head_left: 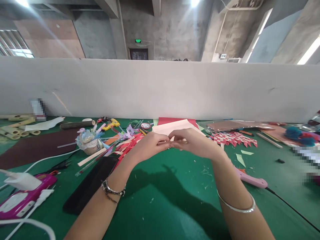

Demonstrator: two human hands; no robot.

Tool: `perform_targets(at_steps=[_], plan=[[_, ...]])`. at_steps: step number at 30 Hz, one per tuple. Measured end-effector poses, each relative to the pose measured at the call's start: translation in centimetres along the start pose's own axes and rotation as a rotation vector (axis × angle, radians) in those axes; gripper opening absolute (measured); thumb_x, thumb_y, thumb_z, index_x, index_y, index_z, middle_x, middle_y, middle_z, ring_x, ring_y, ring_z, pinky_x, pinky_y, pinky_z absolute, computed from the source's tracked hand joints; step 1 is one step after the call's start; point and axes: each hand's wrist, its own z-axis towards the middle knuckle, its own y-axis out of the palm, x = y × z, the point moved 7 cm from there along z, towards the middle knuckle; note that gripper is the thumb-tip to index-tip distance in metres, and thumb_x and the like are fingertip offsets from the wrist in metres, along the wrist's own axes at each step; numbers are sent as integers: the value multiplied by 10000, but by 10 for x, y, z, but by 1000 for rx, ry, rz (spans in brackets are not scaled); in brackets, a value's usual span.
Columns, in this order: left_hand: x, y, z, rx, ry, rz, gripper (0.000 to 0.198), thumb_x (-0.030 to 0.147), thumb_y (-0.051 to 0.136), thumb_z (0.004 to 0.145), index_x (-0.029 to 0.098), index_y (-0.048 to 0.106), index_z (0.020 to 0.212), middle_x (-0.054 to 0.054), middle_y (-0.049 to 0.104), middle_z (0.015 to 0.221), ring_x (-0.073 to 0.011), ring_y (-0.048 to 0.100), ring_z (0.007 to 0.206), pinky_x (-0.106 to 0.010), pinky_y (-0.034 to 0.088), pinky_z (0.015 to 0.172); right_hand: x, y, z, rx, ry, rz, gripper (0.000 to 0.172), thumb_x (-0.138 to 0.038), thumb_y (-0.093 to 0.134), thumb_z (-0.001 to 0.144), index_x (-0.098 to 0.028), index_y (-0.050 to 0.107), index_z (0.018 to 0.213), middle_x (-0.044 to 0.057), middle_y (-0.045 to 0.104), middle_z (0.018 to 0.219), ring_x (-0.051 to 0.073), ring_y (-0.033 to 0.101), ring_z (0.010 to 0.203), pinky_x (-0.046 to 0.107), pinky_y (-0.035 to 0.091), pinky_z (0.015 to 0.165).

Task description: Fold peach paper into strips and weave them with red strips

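Observation:
My left hand (152,144) and my right hand (193,141) meet above the middle of the table, fingertips touching in a pinch. Whatever lies between the fingers, if anything, is hidden or too small to name. Just behind them are a pale pink paper sheet (172,127) and a red sheet (177,120). Red and pink paper strips (128,145) lie left of my left hand. Beyond my right hand rests a red-and-white woven paper piece (233,138). Under my right forearm shows a pink-handled tool (252,180) with a black cord.
On the left are a black pouch (91,185), a magenta power strip (32,196) with white plugs, a small pot (88,143) and a yellow glue gun (111,124). Paper scraps (240,160) lie at right. A white partition (160,90) closes off the back of the green table (170,203).

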Motion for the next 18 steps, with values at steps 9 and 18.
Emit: perform_targets(at_steps=[9,18], plan=[[-12,-12,-2,-10,-80,-114,247,376,514,813,172,627,734,15,568,559,-89,469,454,-172,321,434,18,-15,-5,82,101,12,216,-307,426,829,-180,550,705,-37,417,549,82,336,493,226,240,456],[-13,-10,-3,1,-63,-133,287,379,476,842,172,654,754,-9,633,634,-84,498,456,-169,356,452,13,-8,-3,55,57,41,301,-424,435,837,-177,579,743,-23,465,580,84,361,508,226,258,464]])
